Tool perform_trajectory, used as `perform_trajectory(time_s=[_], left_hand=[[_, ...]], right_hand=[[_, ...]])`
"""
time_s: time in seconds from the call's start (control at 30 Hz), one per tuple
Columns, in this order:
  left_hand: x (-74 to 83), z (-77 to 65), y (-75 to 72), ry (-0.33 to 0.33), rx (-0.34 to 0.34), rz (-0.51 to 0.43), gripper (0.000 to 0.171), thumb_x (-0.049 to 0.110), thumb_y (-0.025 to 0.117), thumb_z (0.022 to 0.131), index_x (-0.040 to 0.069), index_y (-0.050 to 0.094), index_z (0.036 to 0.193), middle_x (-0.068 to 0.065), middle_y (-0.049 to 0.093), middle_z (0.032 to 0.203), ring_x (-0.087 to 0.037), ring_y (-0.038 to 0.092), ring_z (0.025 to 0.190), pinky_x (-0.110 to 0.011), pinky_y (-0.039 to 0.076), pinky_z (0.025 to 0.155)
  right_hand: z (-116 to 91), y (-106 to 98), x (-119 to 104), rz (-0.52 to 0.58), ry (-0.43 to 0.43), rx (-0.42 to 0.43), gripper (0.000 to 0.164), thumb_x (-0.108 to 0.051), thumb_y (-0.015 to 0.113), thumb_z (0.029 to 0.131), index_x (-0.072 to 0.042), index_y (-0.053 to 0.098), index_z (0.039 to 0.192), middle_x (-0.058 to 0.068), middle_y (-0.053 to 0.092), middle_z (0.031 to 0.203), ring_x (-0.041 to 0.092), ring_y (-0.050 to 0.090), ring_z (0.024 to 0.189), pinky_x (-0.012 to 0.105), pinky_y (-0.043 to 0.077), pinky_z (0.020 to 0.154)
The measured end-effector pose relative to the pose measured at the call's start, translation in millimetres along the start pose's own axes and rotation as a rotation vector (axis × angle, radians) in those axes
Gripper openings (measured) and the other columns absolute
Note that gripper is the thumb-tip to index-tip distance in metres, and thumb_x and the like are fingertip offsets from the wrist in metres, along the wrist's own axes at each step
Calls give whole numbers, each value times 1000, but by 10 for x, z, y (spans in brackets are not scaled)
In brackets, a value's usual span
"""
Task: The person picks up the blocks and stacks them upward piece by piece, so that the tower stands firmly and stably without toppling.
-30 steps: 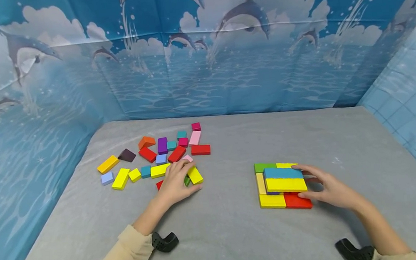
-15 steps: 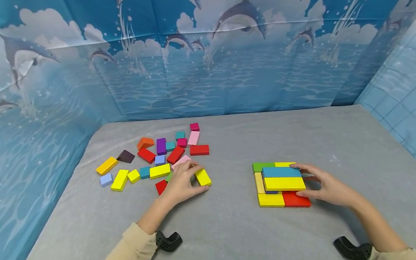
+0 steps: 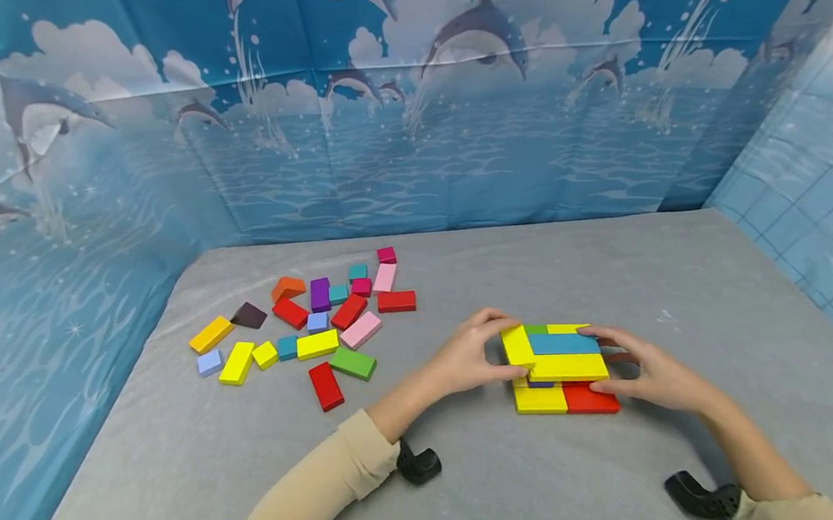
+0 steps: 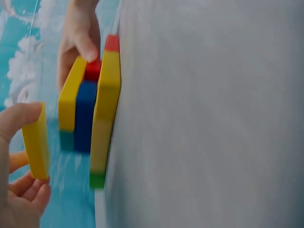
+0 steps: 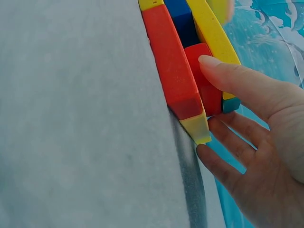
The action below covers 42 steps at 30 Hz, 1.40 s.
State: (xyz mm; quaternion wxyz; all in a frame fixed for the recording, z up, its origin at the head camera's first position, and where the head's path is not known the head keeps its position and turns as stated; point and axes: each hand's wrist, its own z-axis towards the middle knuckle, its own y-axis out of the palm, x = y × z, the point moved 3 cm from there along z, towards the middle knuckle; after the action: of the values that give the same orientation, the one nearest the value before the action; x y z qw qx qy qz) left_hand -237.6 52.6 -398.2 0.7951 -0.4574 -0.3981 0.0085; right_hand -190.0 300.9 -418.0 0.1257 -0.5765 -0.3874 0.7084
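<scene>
My left hand [image 3: 471, 355] pinches a yellow block [image 3: 518, 347] between thumb and fingers, over the left end of a layered stack of blocks. In the left wrist view that block is tilted and apart from the stack. The bottom layer shows green, yellow and red blocks [image 3: 590, 398]; a dark blue block [image 4: 85, 116] and a red block [image 5: 204, 78] lie in the middle. On top, a blue block [image 3: 563, 344] lies beside a long yellow block [image 3: 568, 367]. My right hand [image 3: 649, 371] holds the stack's right end, its thumb on the middle red block.
Loose blocks lie on the grey cloth at the left, among them a green block [image 3: 354, 363], a red block [image 3: 326, 387], a pink block [image 3: 360, 331] and a purple block [image 3: 320, 294]. A dolphin-print curtain [image 3: 377, 163] hangs behind the table.
My left hand has lifted the yellow block from the loose blocks and carried it right to the stack. My right hand stays at the stack's right end.
</scene>
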Motion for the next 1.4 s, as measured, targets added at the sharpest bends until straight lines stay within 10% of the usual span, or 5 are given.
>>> perform_trajectory(time_s=[0.4, 0.9, 1.17, 1.4], left_hand=[[238, 374, 381, 67, -107, 231, 60, 44, 64, 82, 15, 49, 133, 1, 45, 127, -11, 41, 116, -26, 31, 101], [257, 422, 475, 56, -102, 229, 61, 46, 62, 82, 18, 47, 135, 2, 44, 130, -11, 39, 119, -26, 30, 99], [193, 295, 314, 64, -34, 120, 70, 45, 69, 77, 17, 43, 135, -4, 38, 138, -15, 35, 126, -39, 29, 104], [-134, -112, -101, -16, 42, 99, 66, 39, 71, 78, 15, 45, 134, -4, 41, 136, -17, 36, 125, -45, 30, 103]], right_hand=[[-19, -7, 38, 29, -37, 1, 68, -20, 70, 81, -2, 35, 136, 22, 36, 137, 44, 46, 111, 58, 41, 86], [-38, -14, 32, 54, -67, -9, 68, -17, 68, 82, 0, 32, 137, 24, 33, 138, 47, 44, 113, 59, 40, 85], [-23, -2, 19, 0, -62, 30, 72, -21, 72, 79, -3, 33, 137, 21, 36, 137, 42, 39, 117, 63, 34, 88], [-15, -6, -86, -15, -89, 100, 74, -16, 75, 76, -10, 36, 139, 16, 32, 141, 17, 25, 129, 69, 25, 89]])
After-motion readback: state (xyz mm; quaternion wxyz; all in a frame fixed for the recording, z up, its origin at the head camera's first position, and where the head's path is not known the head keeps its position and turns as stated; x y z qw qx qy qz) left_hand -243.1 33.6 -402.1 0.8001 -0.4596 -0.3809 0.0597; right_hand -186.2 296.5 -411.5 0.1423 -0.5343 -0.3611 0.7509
